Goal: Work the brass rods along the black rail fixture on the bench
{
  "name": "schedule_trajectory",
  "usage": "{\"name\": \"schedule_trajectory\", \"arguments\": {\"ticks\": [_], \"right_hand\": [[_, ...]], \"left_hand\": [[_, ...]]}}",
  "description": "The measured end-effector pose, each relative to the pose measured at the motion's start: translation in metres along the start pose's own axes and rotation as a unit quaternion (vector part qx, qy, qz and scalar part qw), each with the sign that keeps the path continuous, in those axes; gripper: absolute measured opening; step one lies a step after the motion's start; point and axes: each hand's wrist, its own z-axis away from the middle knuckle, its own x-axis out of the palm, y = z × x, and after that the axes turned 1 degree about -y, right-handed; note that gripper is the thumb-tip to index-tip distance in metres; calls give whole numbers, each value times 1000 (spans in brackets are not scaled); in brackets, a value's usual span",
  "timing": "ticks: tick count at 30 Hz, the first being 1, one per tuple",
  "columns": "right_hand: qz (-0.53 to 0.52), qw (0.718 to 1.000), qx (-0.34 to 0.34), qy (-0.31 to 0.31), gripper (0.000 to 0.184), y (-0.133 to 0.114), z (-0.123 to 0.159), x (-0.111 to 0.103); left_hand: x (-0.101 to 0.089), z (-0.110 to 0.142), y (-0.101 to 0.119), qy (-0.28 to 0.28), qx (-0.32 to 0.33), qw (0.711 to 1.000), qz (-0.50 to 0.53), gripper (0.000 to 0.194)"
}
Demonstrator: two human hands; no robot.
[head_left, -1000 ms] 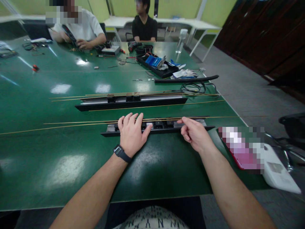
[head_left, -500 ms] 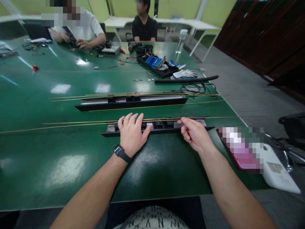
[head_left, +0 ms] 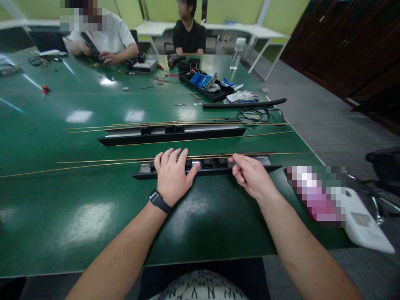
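A black and silver channel-shaped bar (head_left: 206,171) lies crosswise in front of me, with black blocks (head_left: 208,161) set along its inside. Long thin brass-coloured rods (head_left: 103,161) run along its top and reach far past its left end. My left hand (head_left: 173,171), with a dark watch on the wrist, rests spread over the bar's left half, fingers across the rods. My right hand (head_left: 248,173) is closed at the right half, thumb and forefinger pinched on a thin rod. Fingers hide part of the rod there.
A second similar bar (head_left: 175,135) lies beyond, with more rods over it. Further back are a black strip (head_left: 243,104), a coiled cable (head_left: 253,114), gloves (head_left: 242,96) and a black tray (head_left: 200,91). Two people sit across the green table (head_left: 93,225). A white object (head_left: 364,221) lies at right.
My right hand has slid a little to the left along the rods, still pinched. My left hand stays in place on the bar.
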Motion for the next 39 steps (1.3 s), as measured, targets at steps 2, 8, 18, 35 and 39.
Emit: {"name": "schedule_trajectory", "arguments": {"ticks": [2, 8, 18, 35, 39], "right_hand": [[-8, 1000, 0, 4, 31, -1, 1, 2], [-24, 999, -10, 21, 26, -1, 1, 3], [1, 1000, -24, 11, 39, 2, 1, 7], [31, 999, -40, 21, 39, 6, 0, 6], [25, 998, -40, 31, 38, 7, -1, 7]], "left_hand": [[0, 0, 0, 2, 2, 1000, 0, 54], [1, 0, -1, 6, 2, 1000, 2, 52], [1, 0, -1, 4, -2, 1000, 8, 53], [2, 0, -1, 5, -4, 1000, 12, 54], [2, 0, -1, 4, -5, 1000, 14, 54]]}}
